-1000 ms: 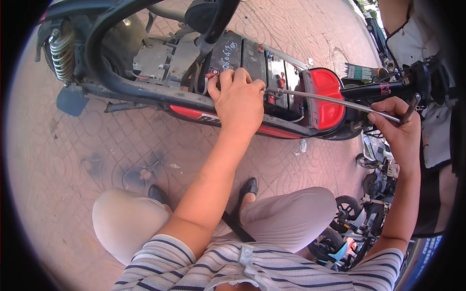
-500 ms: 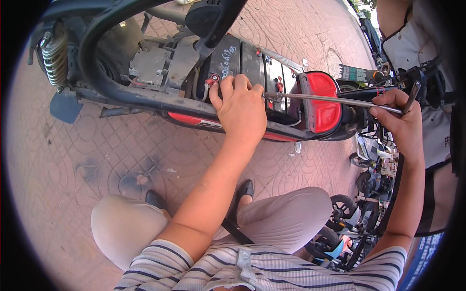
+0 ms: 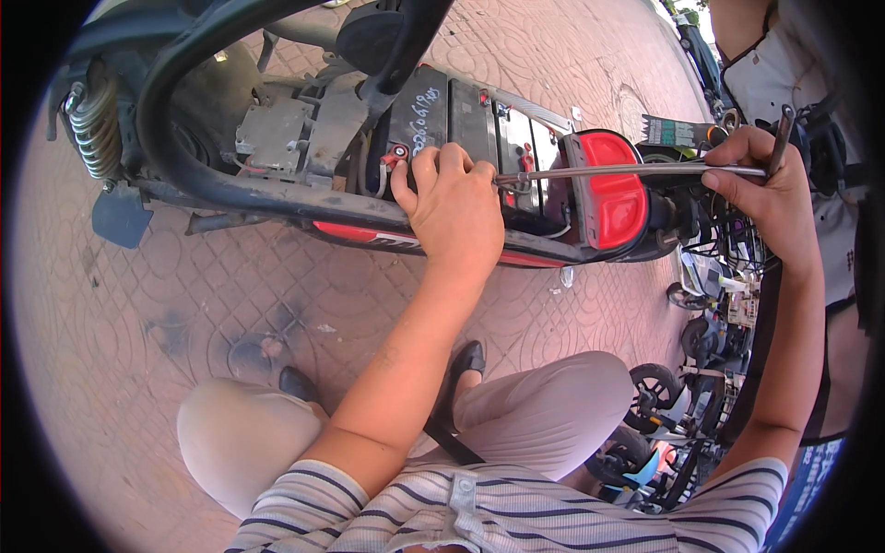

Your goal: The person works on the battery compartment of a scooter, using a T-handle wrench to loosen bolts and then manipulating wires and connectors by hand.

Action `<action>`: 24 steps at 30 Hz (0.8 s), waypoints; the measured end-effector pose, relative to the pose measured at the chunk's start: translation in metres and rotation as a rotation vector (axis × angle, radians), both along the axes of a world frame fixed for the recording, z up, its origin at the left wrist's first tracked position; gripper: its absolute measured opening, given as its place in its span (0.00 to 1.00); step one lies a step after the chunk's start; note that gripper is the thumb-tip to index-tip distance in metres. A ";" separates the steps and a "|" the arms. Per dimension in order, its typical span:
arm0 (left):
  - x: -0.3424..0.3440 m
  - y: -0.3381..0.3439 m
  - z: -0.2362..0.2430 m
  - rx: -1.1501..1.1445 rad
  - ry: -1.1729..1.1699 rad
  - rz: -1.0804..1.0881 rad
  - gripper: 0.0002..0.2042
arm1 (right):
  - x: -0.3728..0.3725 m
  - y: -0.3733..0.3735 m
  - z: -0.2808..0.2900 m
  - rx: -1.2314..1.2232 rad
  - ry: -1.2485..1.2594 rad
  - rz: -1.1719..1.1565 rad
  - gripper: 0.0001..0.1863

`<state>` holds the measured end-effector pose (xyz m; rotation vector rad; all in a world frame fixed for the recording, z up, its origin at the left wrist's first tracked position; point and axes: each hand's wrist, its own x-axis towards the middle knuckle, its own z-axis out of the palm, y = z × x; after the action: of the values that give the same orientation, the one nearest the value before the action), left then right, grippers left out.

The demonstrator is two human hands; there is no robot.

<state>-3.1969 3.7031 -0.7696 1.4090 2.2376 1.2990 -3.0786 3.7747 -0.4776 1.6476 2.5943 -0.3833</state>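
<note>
My left hand [image 3: 459, 212] rests palm down on the black batteries [image 3: 467, 120] in the open frame of a scooter, fingers curled. Its thumb side meets the tip of a long, thin metal socket wrench [image 3: 618, 171]; whatever lies under the fingers is hidden. At the wrench's other end, my right hand [image 3: 761, 189] pinches the shaft between thumb and fingers, beside the crosswise handle [image 3: 783, 138]. The shaft runs nearly level above a red plastic panel [image 3: 610, 189]. A red terminal cap [image 3: 396, 153] with a cable sits left of my left hand.
A thick black frame tube [image 3: 277, 205] curves along the near side. A coil spring [image 3: 93, 131] stands at far left. Another person in a light garment [image 3: 784, 74] is close at the right. Parked two-wheelers [image 3: 651, 396] line the right side. Paving [image 3: 212, 295] lies underneath.
My right hand has moved slightly right and up, and the wrench shaft lies more level. The crosswise handle stands more upright. My left hand stays almost in place on the batteries.
</note>
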 end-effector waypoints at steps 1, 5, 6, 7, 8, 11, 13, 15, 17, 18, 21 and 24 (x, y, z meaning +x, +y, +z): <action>0.000 0.000 0.001 0.003 0.000 -0.005 0.06 | 0.000 0.004 0.000 0.000 0.002 0.034 0.08; -0.001 -0.001 0.002 0.006 -0.021 -0.011 0.05 | -0.014 0.006 0.003 0.017 -0.025 0.161 0.07; -0.001 -0.001 0.002 0.002 -0.020 -0.009 0.05 | -0.017 0.007 0.004 0.017 -0.037 0.210 0.07; -0.001 0.000 0.002 0.003 -0.018 -0.013 0.05 | -0.018 0.009 0.004 0.006 -0.042 0.223 0.08; 0.000 0.001 0.002 -0.003 -0.012 -0.009 0.05 | -0.022 0.011 0.007 0.007 -0.041 0.219 0.08; 0.000 0.001 0.001 0.003 0.003 -0.002 0.05 | -0.033 0.016 0.012 -0.043 -0.137 0.312 0.08; 0.001 0.001 0.001 0.015 0.009 0.001 0.05 | -0.037 0.018 0.012 -0.044 -0.135 0.308 0.09; 0.003 0.001 0.002 0.046 -0.036 -0.014 0.04 | -0.047 0.015 0.014 -0.044 -0.162 0.277 0.09; 0.001 0.001 0.001 0.017 -0.009 -0.007 0.04 | -0.054 0.020 0.016 -0.009 -0.243 0.424 0.09; 0.000 0.001 0.001 -0.010 0.015 0.000 0.05 | -0.053 0.022 0.014 0.009 -0.280 0.503 0.09; 0.002 0.000 0.002 0.027 -0.045 -0.027 0.03 | -0.048 0.024 0.008 -0.004 -0.190 0.356 0.09; 0.002 0.001 0.004 0.024 -0.055 -0.032 0.03 | -0.050 0.026 0.011 -0.008 -0.308 0.254 0.09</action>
<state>-3.1947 3.7038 -0.7657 1.3942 2.1624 1.3419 -3.1282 3.8003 -0.4670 1.2362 2.5147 -0.1147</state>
